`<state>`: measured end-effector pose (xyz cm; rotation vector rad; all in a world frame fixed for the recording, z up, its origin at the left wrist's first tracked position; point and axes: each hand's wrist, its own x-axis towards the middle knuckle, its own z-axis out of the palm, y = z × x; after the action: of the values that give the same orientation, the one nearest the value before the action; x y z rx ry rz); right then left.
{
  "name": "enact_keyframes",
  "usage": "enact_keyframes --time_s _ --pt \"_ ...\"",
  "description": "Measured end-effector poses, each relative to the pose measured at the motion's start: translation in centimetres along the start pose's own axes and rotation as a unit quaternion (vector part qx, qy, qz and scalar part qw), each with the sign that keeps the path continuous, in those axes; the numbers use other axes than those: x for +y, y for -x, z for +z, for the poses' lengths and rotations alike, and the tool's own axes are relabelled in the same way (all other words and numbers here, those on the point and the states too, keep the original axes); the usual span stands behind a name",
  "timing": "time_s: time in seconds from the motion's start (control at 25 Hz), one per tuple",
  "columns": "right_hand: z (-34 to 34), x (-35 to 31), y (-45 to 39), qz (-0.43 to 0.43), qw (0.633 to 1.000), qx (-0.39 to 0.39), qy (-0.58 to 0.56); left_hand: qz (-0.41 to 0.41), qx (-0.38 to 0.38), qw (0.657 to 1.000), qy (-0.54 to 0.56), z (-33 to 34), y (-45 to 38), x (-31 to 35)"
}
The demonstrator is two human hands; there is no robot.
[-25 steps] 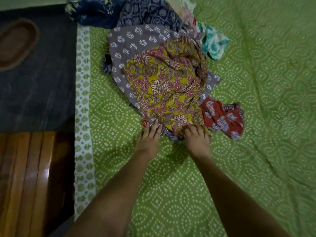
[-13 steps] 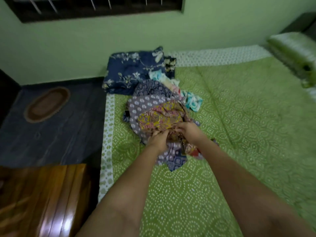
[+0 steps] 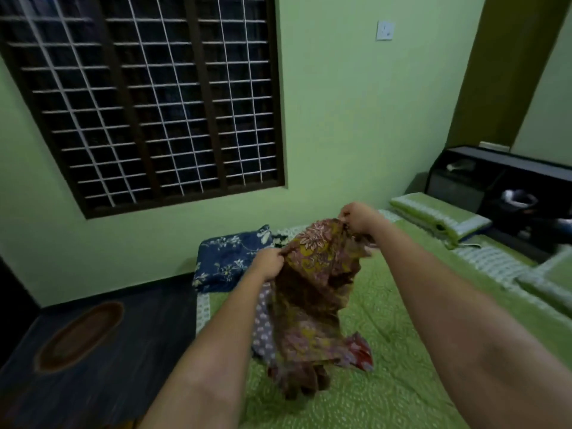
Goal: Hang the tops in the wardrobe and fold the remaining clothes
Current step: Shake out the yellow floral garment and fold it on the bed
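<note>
1. Above the bed's left edge, a yellow-and-maroon floral garment (image 3: 312, 292) is held up off the green bedspread (image 3: 402, 351), with its lower end drooping down to the cloth below.
2. The garment's upper edge is pinched by the left hand (image 3: 268, 264), whose grip is clenched on the fabric at the lower left of that edge.
3. The same edge is pinched higher and further right by the right hand (image 3: 356, 216), so that grip too is closed on the cloth and the edge is stretched at a slant.
4. A grey white-printed garment (image 3: 262, 329) is seen just beside and partly behind the lifted one, and a red printed piece (image 3: 360, 351) lies at its foot; whether either is caught up in the lifted cloth cannot be told.
5. A dark blue floral bundle (image 3: 229, 261) lies at the bed's far left corner, near the wall.
6. The step in hand is judged to be shaking the garment out so that it can be told apart as a top or as something to fold.
7. If the grey garment is snagged, it could be dragged along and pulled over the bed's left edge onto the floor.
8. Because only two small pinches carry the cloth, a sharp shake could pull the edge free of one hand and drop the garment back in a heap.
9. With the edge held unevenly, a fold begun now would be likely to come out crooked.
</note>
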<state>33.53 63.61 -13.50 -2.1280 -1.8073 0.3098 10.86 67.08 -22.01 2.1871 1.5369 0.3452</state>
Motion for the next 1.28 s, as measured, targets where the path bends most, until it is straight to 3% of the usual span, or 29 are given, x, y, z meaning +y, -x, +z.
enact_keyframes --time_s 0.08,0.2,0.36,0.4,0.52,0.6,0.68,0.76,0.84,0.88,0.96,1.04,1.16,1.24,1.28 --pt "-0.5 0.7 1.5 0.040 0.998 -0.014 0.048 -0.016 0.045 0.999 -0.021 -1.3 0.9 0.6" --pt "0.1 0.5 3.4 -0.007 0.998 -0.064 -0.018 -0.012 0.064 0.997 -0.050 -2.3 1.4 2.1" --pt "2.9 -1.3 3.8 -0.035 0.948 -0.272 -0.159 0.082 0.111 0.990 -0.035 -3.8 1.9 6.2" --pt "3.6 -1.6 3.2 -0.051 0.949 -0.273 -0.151 0.112 0.124 0.985 -0.044 -4.5 1.8 7.0" --pt "4.0 -1.6 0.6 -0.137 0.977 -0.161 -0.020 0.165 0.134 0.958 -0.193 -6.8 1.6 9.6" --pt "2.9 -1.1 -1.0 -0.136 0.981 -0.121 0.068 0.102 0.058 0.958 -0.260 -8.1 1.0 10.0" --pt "1.6 -0.7 -2.2 -0.128 0.975 -0.131 0.129 0.005 -0.054 0.952 -0.301 -8.2 0.4 10.0" --pt "0.8 -0.6 -3.1 -0.142 0.969 -0.138 0.147 -0.067 -0.061 0.943 -0.321 -7.2 -0.1 9.4" --pt "0.9 -0.3 -3.5 -0.161 0.970 -0.137 0.122 -0.118 0.007 0.961 -0.249 -6.7 -0.3 9.3" --pt "0.8 0.0 -3.5 -0.150 0.975 -0.153 0.061 -0.148 0.047 0.975 -0.160 -6.4 -0.3 9.3" --pt "0.6 0.0 -3.4 -0.083 0.962 -0.200 -0.168 -0.196 0.138 0.967 0.080 -5.8 -1.0 8.9" --pt "0.4 -1.2 -3.2 -0.031 0.909 -0.209 -0.359 -0.210 0.197 0.915 0.283 -4.5 -1.2 9.1" --pt "-0.4 -3.8 -3.3 0.016 0.819 -0.171 -0.547 -0.169 0.253 0.816 0.491 -1.8 -0.5 10.2" --pt "-1.1 -5.5 -3.2 0.042 0.765 -0.171 -0.619 -0.148 0.225 0.739 0.618 0.8 2.5 11.8" --pt "-1.7 -6.3 -3.1 0.048 0.749 -0.170 -0.639 -0.149 0.197 0.721 0.647 2.3 3.7 12.1"
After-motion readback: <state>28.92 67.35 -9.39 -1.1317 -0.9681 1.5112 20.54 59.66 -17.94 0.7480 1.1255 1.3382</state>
